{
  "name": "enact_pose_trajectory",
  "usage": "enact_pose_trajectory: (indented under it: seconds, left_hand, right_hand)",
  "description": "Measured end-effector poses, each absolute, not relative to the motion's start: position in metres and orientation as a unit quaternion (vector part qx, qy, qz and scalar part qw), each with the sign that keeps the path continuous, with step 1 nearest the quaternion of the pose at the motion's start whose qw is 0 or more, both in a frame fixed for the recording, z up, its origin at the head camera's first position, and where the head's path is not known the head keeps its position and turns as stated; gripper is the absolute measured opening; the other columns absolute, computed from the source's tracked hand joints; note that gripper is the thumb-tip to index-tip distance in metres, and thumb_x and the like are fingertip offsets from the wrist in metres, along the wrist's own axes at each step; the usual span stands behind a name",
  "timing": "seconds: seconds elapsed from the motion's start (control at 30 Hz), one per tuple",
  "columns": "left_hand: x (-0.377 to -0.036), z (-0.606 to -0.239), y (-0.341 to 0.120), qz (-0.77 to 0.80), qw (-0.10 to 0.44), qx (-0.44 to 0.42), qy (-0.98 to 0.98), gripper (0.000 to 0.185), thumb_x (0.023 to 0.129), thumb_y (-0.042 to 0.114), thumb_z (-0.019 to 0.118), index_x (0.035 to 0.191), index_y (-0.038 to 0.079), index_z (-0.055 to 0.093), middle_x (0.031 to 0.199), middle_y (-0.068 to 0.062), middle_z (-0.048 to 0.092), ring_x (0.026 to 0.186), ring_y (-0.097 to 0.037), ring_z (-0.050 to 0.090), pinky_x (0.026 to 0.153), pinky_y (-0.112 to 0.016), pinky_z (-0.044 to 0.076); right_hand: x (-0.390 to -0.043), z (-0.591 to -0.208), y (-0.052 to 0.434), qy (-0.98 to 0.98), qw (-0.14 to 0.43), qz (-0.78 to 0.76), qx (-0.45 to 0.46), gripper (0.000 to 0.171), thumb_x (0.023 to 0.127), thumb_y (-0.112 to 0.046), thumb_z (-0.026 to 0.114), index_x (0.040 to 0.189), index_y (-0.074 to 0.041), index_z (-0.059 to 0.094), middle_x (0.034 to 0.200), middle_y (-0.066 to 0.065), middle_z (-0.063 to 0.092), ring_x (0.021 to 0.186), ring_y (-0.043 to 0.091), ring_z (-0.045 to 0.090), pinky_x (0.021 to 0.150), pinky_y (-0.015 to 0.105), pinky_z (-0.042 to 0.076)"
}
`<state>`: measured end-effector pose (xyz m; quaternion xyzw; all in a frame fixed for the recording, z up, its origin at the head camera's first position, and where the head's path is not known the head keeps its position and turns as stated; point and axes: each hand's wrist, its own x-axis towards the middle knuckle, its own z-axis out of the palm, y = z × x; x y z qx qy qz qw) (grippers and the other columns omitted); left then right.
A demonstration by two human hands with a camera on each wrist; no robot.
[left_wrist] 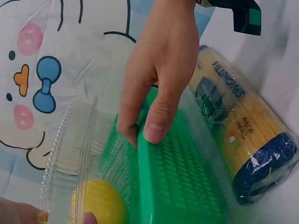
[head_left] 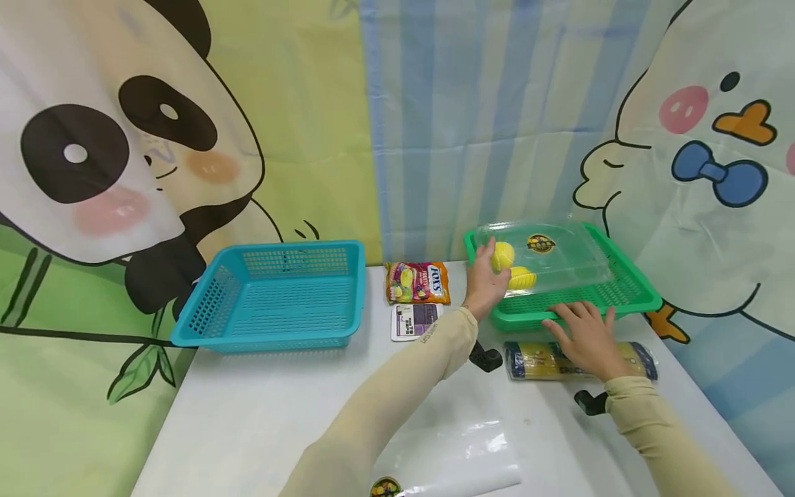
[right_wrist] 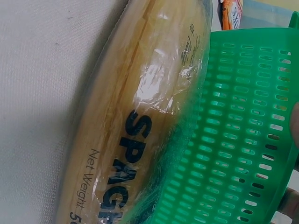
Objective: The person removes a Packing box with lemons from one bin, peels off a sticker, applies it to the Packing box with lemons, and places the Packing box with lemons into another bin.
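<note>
Yellow lemon [head_left: 502, 255] is being gripped by the left hand [head_left: 485, 281] inside the clear clamshell box [head_left: 549, 257] in the green basket [head_left: 627, 293]; the right hand [head_left: 584, 336], pinching the rim, should be steadying it.

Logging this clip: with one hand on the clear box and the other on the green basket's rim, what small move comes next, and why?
Probably lift the clear box out of the green basket. The left hand already grips its left end, the right hand presses the basket's front rim, steadying it, and the box lies loose inside.
</note>
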<state>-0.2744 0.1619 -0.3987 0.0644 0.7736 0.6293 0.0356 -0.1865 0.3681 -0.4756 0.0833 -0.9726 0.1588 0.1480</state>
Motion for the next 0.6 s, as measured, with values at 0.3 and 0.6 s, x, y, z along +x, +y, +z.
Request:
enact_pose_trajectory:
  seconds: [0.3, 0.6]
  left_hand:
    - [-0.281, -0.416, 0.176, 0.615, 0.033, 0.06, 0.785, 0.069, 0.098, 0.003, 0.057, 0.16, 0.021, 0.033, 0.167, -0.008, 0.027, 0.071, -0.018, 0.059, 0.052, -0.024, 0.039]
    - [-0.282, -0.429, 0.198, 0.586, 0.038, 0.051, 0.808, 0.066, 0.102, 0.006, 0.056, 0.16, 0.025, 0.033, 0.166, -0.006, 0.029, 0.134, -0.029, 0.052, 0.07, -0.027, 0.051]
  right_hand:
    - [-0.19, -0.473, 0.364, -0.972, 0.15, 0.159, 0.085, 0.038, 0.104, -0.037, 0.057, 0.129, -0.009, 0.063, 0.125, 0.024, 0.06, 0.131, 0.051, 0.037, 0.106, 0.086, -0.007]
    - [-0.186, -0.474, 0.366, -0.971, 0.154, 0.162, 0.083, 0.036, 0.104, -0.035, 0.058, 0.127, -0.008, 0.063, 0.123, 0.024, 0.059, 0.13, 0.051, 0.037, 0.106, 0.086, -0.006]
